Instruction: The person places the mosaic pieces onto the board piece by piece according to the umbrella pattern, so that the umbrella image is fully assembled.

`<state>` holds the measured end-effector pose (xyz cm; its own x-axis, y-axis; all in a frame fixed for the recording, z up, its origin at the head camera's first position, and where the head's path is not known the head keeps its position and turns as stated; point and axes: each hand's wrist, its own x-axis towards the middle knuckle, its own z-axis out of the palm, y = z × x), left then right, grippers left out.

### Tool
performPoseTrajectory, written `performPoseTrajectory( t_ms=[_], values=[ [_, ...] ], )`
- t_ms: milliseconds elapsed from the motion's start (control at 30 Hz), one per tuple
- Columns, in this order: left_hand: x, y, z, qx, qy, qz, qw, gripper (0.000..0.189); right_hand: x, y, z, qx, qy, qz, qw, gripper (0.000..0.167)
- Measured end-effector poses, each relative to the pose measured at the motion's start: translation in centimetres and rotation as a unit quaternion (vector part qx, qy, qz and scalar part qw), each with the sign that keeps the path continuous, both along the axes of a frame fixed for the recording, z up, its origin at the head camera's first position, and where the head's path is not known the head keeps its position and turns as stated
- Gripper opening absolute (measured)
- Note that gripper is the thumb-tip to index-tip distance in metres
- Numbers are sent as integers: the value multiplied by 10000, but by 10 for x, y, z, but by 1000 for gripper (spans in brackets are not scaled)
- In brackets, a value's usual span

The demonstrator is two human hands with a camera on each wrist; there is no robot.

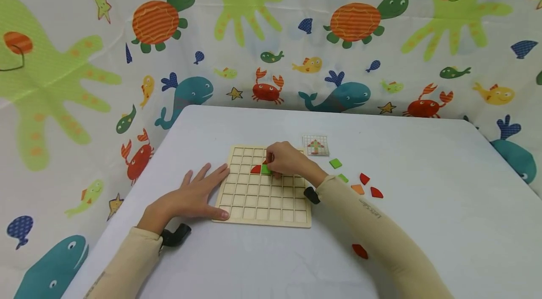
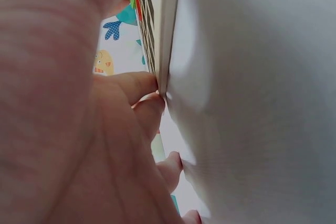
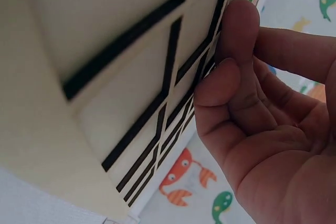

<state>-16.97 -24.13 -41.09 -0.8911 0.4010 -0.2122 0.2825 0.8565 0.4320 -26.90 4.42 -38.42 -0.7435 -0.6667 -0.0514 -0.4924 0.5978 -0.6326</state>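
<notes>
Pinching or pressing, unclear which, your right hand (image 1: 288,158) is touching the green tile (image 1: 265,170), likely light, stiff and best held by its edges, on the board (image 1: 275,215) your spread left hand (image 1: 190,199) is touching.

Bench (image 1: 423,162), one, white-topped. Backdrop (image 1: 254,57), one, white, creased, printed with green octopuses (image 1: 230,0), orange-shelled turtles (image 1: 355,21), teal whales (image 1: 347,96) and red crabs (image 1: 267,92), hung beyond the far edge and past both side edges. Soft shadows are cast on the bench.
</notes>
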Motion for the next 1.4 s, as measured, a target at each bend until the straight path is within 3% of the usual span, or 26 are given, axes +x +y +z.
performPoseTrajectory(
  t_ms=[500, 667, 867, 1133, 1400],
  values=[
    [-3, 6, -7, 7, 36, -65, 10000, 122, 8, 23, 6, 62, 192, 193, 9996, 12],
    [-2, 5, -8, 6, 58, -83, 9999, 122, 16, 47, 11, 38, 456, -147, 9988, 16],
    [-2, 5, -6, 8, 36, -107, 9999, 122, 28, 83, 19, 94, 461, -626, 9969, 31],
    [-3, 7, -4, -20, 62, -83, 9999, 124, 37, 137, 27, 137, 573, -803, 9950, 33],
    [-2, 5, -2, -18, 183, -77, 9998, 123, 29, 170, 18, 71, 179, -637, 9978, 43]
  ],
)
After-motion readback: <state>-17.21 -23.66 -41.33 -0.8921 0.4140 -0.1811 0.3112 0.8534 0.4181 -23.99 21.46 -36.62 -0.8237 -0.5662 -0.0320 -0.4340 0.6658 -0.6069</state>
